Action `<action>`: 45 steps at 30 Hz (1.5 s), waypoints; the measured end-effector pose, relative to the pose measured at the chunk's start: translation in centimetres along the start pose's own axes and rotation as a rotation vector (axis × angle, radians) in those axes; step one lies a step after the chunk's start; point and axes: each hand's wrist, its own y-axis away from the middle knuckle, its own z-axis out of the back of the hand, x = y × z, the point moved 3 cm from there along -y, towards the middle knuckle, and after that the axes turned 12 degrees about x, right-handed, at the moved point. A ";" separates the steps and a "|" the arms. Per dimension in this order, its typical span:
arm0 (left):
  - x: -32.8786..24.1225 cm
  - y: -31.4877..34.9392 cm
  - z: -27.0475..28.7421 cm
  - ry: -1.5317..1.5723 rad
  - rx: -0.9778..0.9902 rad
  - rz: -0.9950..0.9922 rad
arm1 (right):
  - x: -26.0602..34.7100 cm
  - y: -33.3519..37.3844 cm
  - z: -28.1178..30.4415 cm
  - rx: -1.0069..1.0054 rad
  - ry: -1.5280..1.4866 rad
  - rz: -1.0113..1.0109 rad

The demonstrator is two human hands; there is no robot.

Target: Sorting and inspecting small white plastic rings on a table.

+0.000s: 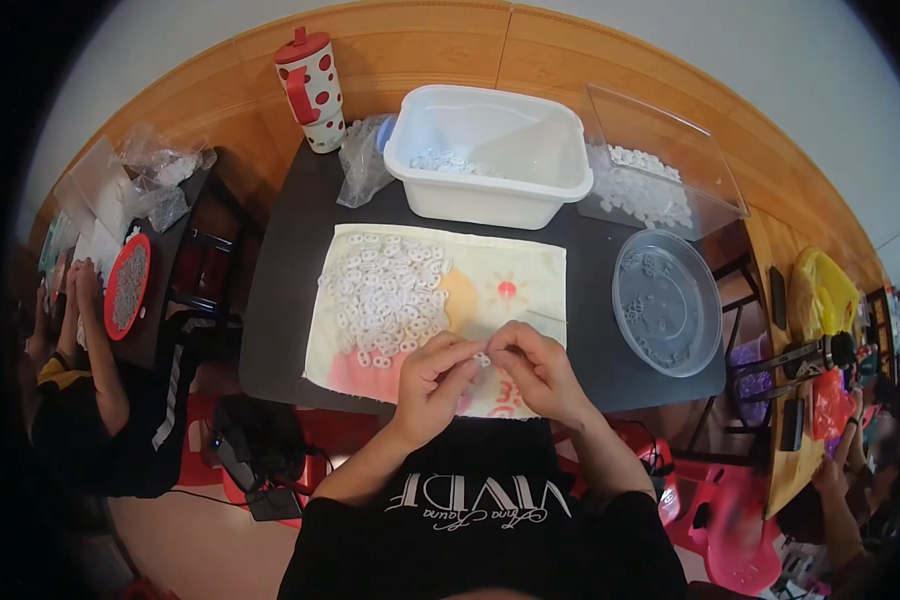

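Over the near edge of a pale printed cloth (490,270), my two hands meet with their fingertips pinched together. My left hand (432,385) is closed on a small white two-holed plastic piece (483,359). Against the other side of that piece, my right hand (536,370) is closed too; whatever its fingertips hold is too small to make out. A heap of similar white two-holed pieces (385,295) covers the cloth's left half. On the right of the cloth lies a thin needle-like line (546,316).
Behind the cloth stands a white tub (490,200) with white pieces inside. A clear box (670,110) holds round white pieces; a round clear tray (668,340) holds tiny dark parts. At the back left are a spotted tumbler (320,95) and plastic bag (363,160). Other people work at both sides.
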 end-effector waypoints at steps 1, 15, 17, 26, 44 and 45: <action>0.0 0.0 -0.1 0.016 -0.003 0.007 | 0.1 -0.1 0.0 0.019 0.028 0.004; -0.1 0.2 0.2 0.048 0.024 0.051 | 0.3 -0.2 -0.2 0.004 0.032 -0.003; -0.2 0.2 0.2 0.050 0.017 0.051 | 0.5 -0.3 -0.2 0.015 0.030 -0.018; 0.3 0.4 -0.2 0.019 -0.022 -0.018 | 0.4 -0.5 -0.4 0.073 0.178 0.027; -1.5 -0.3 -1.4 -0.861 -0.143 -0.324 | -2.7 0.5 -2.2 -0.197 -0.248 -0.090; -1.5 -0.2 -1.3 -0.853 -0.129 -0.333 | -2.8 0.3 -2.5 -0.215 -0.244 -0.091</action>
